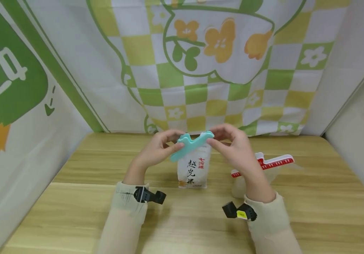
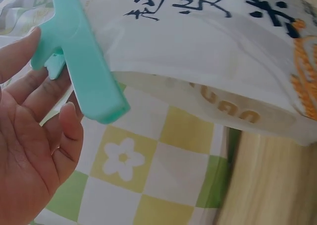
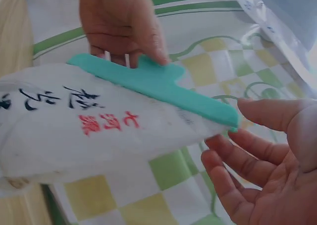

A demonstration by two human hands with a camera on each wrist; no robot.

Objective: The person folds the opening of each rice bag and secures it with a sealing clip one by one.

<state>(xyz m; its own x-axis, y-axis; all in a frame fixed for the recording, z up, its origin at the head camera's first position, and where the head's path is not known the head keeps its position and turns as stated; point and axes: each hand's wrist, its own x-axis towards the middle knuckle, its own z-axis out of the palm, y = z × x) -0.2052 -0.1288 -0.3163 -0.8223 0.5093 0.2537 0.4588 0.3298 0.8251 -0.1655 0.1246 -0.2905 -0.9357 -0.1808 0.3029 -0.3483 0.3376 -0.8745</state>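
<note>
A turquoise bag clip [image 1: 192, 144] sits slantwise across the top of a white rice bag [image 1: 197, 165] with dark and red lettering, upright on the table. My left hand [image 1: 156, 150] pinches the clip's raised lever between thumb and fingers, as the right wrist view also shows. At the clip's other end is my right hand [image 1: 234, 146], its thumb [image 3: 262, 111] on one side of the tip and its fingers [image 3: 242, 158] on the other, by the bag's corner. In the left wrist view, the clip's free end [image 2: 101, 103] sticks out past the bag's edge.
A second bag [image 1: 239, 187], pale and partly hidden behind the right forearm, carries a red and white clip [image 1: 275, 162]. Beneath everything is a wooden table [image 1: 83, 197]. A patterned cloth [image 1: 201, 95] hangs behind its far edge, and pale walls [image 1: 359, 116] stand at the sides.
</note>
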